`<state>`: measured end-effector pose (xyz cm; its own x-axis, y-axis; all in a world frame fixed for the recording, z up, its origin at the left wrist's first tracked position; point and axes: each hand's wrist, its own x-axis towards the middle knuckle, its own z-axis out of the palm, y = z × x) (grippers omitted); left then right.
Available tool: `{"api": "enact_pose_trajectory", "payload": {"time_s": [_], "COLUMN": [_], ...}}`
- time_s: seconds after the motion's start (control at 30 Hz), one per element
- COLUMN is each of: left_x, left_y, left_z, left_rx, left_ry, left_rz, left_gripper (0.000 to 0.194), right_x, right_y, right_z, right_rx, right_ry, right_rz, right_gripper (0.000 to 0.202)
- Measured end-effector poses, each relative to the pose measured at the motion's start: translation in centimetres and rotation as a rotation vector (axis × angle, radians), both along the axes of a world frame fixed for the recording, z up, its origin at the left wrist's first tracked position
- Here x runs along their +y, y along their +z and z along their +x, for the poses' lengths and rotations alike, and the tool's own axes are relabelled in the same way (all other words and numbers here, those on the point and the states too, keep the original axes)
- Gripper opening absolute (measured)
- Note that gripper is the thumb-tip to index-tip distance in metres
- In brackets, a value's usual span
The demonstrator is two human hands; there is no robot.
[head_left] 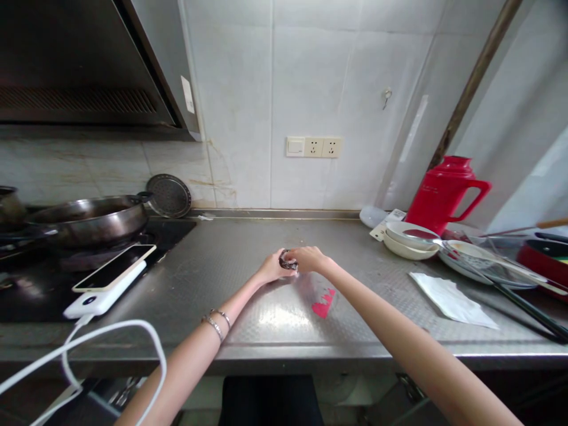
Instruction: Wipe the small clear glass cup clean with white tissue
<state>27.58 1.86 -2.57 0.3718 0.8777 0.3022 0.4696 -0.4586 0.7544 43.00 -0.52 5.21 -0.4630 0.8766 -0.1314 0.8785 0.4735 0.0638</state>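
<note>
Both hands meet over the middle of the metal counter (248,319). My left hand (271,267) is closed on a small dark, rounded thing with pale markings (288,261), whose kind I cannot make out. From the other side, my right hand (307,259) has its fingers curled over the same thing, covering much of it. Just below the right hand lies a bright pink, jagged-edged patch (323,303); it looks like a print on something clear, but I cannot be sure.
On the left stand a steel pan (89,222) on the hob, a phone (116,267) and a white power bank (104,296) with a looping cable. To the right are a red thermos (439,195), stacked bowls (410,245), a white napkin (452,300) and long-handled utensils.
</note>
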Motion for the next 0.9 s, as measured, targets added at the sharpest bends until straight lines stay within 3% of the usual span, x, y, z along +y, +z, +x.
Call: {"api": "enact_pose_trajectory", "payload": {"time_s": [0.23, 0.37, 0.47, 0.63, 0.9], "left_x": [0.1, 0.2, 0.3, 0.3, 0.0], "left_y": [-0.3, -0.4, -0.5, -0.5, -0.2], "left_z": [0.0, 0.0, 0.0, 0.0, 0.1], "left_rx": [0.019, -0.015, -0.011, -0.011, 0.005], "left_ry": [0.006, -0.022, -0.017, -0.021, -0.005], "left_rz": [0.028, 0.031, 0.035, 0.026, 0.043], "left_gripper": [0.053, 0.053, 0.059, 0.065, 0.047], "right_x": [0.2, 0.4, 0.3, -0.4, -0.5], "right_y": [-0.2, 0.0, 0.2, 0.3, 0.0], "right_z": [0.7, 0.6, 0.4, 0.2, 1.0], "right_rx": [0.022, 0.053, 0.05, 0.029, 0.147], "right_ry": [0.018, 0.118, 0.143, 0.066, 0.013], "right_rz": [-0.075, -0.158, -0.126, -0.02, -0.075], "right_gripper": [0.03, 0.028, 0.032, 0.046, 0.027]}}
